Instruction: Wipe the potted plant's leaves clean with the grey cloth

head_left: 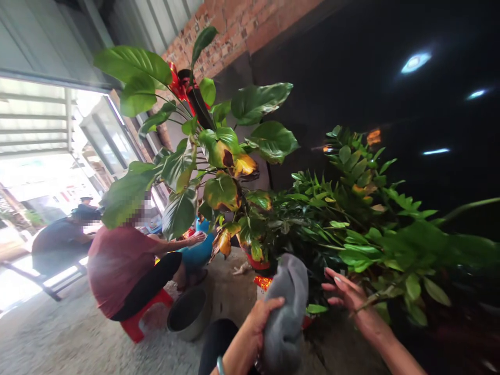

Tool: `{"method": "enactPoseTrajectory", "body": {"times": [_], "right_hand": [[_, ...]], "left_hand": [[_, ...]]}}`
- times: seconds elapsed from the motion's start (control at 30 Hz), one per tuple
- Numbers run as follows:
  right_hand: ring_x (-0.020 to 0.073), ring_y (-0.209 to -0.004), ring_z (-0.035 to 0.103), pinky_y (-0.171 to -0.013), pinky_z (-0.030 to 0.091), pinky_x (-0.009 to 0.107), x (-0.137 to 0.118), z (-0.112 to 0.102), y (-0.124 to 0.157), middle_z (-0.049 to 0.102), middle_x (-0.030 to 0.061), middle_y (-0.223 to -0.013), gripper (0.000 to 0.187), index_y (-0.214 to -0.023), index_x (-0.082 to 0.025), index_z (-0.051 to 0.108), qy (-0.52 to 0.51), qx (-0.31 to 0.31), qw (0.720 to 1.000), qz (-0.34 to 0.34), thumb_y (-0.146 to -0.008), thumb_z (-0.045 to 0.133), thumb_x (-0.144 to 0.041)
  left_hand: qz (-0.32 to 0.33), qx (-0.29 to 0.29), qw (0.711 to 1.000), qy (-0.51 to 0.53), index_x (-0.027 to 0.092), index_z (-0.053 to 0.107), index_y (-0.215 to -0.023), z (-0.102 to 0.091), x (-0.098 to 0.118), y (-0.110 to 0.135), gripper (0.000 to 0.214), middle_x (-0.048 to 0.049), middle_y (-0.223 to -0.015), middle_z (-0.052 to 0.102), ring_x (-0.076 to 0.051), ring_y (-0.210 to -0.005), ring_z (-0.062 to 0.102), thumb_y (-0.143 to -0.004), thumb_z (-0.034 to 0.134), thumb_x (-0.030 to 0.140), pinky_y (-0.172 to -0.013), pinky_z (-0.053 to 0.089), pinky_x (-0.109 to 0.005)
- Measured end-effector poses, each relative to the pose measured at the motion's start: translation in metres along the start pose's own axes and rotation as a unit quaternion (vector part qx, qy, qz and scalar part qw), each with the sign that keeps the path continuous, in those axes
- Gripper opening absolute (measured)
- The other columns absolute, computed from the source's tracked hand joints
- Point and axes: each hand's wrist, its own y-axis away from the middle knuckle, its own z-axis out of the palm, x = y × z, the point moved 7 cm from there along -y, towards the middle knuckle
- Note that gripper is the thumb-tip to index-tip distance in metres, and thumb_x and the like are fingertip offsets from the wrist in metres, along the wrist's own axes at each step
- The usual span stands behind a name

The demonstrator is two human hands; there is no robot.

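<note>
A crumpled grey cloth (288,307) is gripped in my left hand (260,323), thumb lying over its side. My right hand (353,299) reaches among the lower foliage with fingers apart; nothing shows in its grasp. A thin stem crosses close to that hand's wrist. Around it grows a bushy green plant (363,245) with many small glossy leaves. Ahead stands a tall plant with big leaves (269,140), some yellow and brown at the edges, and a red ribbon (179,83) near its top. Its red pot (258,262) is partly covered by leaves.
To the left a person in a red shirt (115,265) sits on a red plastic stool (144,315), a hand on something blue (197,252). A dark bucket (190,312) stands on the concrete floor. Another person (58,245) sits farther back. A dark glossy wall (351,88) rises behind the plants.
</note>
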Motion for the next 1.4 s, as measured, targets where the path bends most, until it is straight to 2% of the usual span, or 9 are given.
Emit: {"method": "enactPoseTrajectory", "body": {"times": [0.13, 0.33, 0.47, 0.63, 0.77, 0.9, 1.03, 1.2, 1.4], "right_hand": [[0.0326, -0.089, 0.068, -0.061, 0.054, 0.039, 0.0, -0.003, 0.0, 0.071, 0.0143, -0.114, 0.047, -0.087, -0.025, 0.079, -0.008, -0.001, 1.0, 0.005, -0.052, 0.079, -0.057], [0.0331, -0.089, 0.069, -0.064, 0.053, 0.04, 0.01, 0.0, -0.009, 0.074, 0.0151, -0.104, 0.046, -0.087, -0.022, 0.077, -0.018, -0.042, 0.998, 0.042, -0.055, 0.077, -0.055], [0.0333, -0.089, 0.068, -0.067, 0.053, 0.042, 0.01, -0.004, -0.008, 0.076, 0.0123, -0.097, 0.043, -0.082, -0.022, 0.077, 0.006, -0.025, 0.999, 0.047, -0.057, 0.075, -0.057], [0.0304, -0.086, 0.068, -0.065, 0.054, 0.038, 0.014, -0.013, -0.004, 0.077, 0.01, -0.091, 0.042, -0.074, -0.023, 0.077, 0.046, 0.038, 0.997, 0.054, -0.054, 0.073, -0.061], [0.0242, -0.066, 0.067, -0.052, 0.05, 0.033, 0.015, -0.006, -0.007, 0.075, 0.0098, -0.085, 0.038, -0.075, -0.022, 0.075, 0.001, 0.036, 0.999, 0.041, -0.057, 0.074, -0.055], [0.0247, -0.067, 0.067, -0.052, 0.051, 0.033, 0.013, -0.002, -0.008, 0.075, 0.0119, -0.082, 0.039, -0.074, -0.02, 0.075, -0.023, 0.045, 0.998, 0.049, -0.057, 0.074, -0.056], [0.0232, -0.064, 0.067, -0.049, 0.05, 0.033, 0.012, -0.006, -0.006, 0.076, 0.0102, -0.083, 0.044, -0.071, -0.022, 0.075, -0.03, 0.068, 0.996, 0.047, -0.053, 0.075, -0.062], [0.0252, -0.071, 0.069, -0.054, 0.051, 0.034, 0.013, -0.011, -0.003, 0.077, 0.0094, -0.087, 0.043, -0.075, -0.024, 0.076, 0.013, 0.049, 0.997, 0.054, -0.057, 0.072, -0.062], [0.0365, -0.1, 0.067, -0.082, 0.052, 0.048, 0.003, 0.006, 0.005, 0.074, 0.0146, -0.107, 0.056, -0.085, -0.023, 0.075, 0.163, 0.024, 0.986, 0.036, -0.05, 0.066, -0.066]], "left_hand": [[0.027, -0.116, 0.992, -0.051, 0.015, 0.075, -0.086, 0.016, 0.007, 0.029, 0.038, -0.0051, -0.07, 0.073, -0.022, -0.072, 0.068, -0.052, 0.081, 0.031, -0.071, 0.05, -0.03], [0.144, -0.067, 0.986, -0.047, 0.014, 0.075, -0.084, 0.042, 0.091, 0.021, 0.045, -0.0044, -0.072, 0.072, -0.018, -0.065, 0.062, -0.047, 0.084, 0.038, -0.068, 0.049, -0.031], [0.116, -0.027, 0.989, -0.093, 0.015, 0.074, -0.075, 0.043, 0.051, -0.009, 0.043, -0.0022, -0.067, 0.069, -0.017, -0.062, 0.06, -0.038, 0.085, 0.033, -0.067, 0.048, -0.031], [0.03, -0.137, 0.976, -0.168, 0.015, 0.077, -0.079, 0.026, 0.0, 0.006, 0.036, -0.0029, -0.072, 0.072, -0.02, -0.07, 0.064, -0.047, 0.082, 0.031, -0.072, 0.049, -0.031], [0.086, -0.172, 0.974, -0.123, 0.016, 0.076, -0.087, 0.036, 0.051, 0.03, 0.046, -0.004, -0.074, 0.073, -0.02, -0.069, 0.065, -0.046, 0.083, 0.036, -0.067, 0.049, -0.028], [0.161, -0.101, 0.98, -0.062, 0.014, 0.074, -0.084, 0.052, 0.096, 0.019, 0.051, -0.0044, -0.07, 0.072, -0.018, -0.061, 0.062, -0.042, 0.086, 0.041, -0.062, 0.048, -0.028], [0.139, -0.029, 0.981, -0.132, 0.017, 0.072, -0.068, 0.042, 0.062, -0.007, 0.036, 0.0006, -0.062, 0.068, -0.017, -0.06, 0.059, -0.039, 0.086, 0.034, -0.063, 0.047, -0.028], [0.053, -0.109, 0.979, -0.166, 0.02, 0.077, -0.077, 0.015, 0.001, -0.003, 0.028, -0.0006, -0.071, 0.072, -0.019, -0.069, 0.064, -0.051, 0.08, 0.03, -0.072, 0.05, -0.031], [0.062, -0.127, 0.983, -0.113, 0.015, 0.076, -0.09, -0.003, 0.008, 0.012, 0.04, -0.0054, -0.075, 0.073, -0.02, -0.071, 0.067, -0.055, 0.082, 0.034, -0.074, 0.051, -0.031]]}}
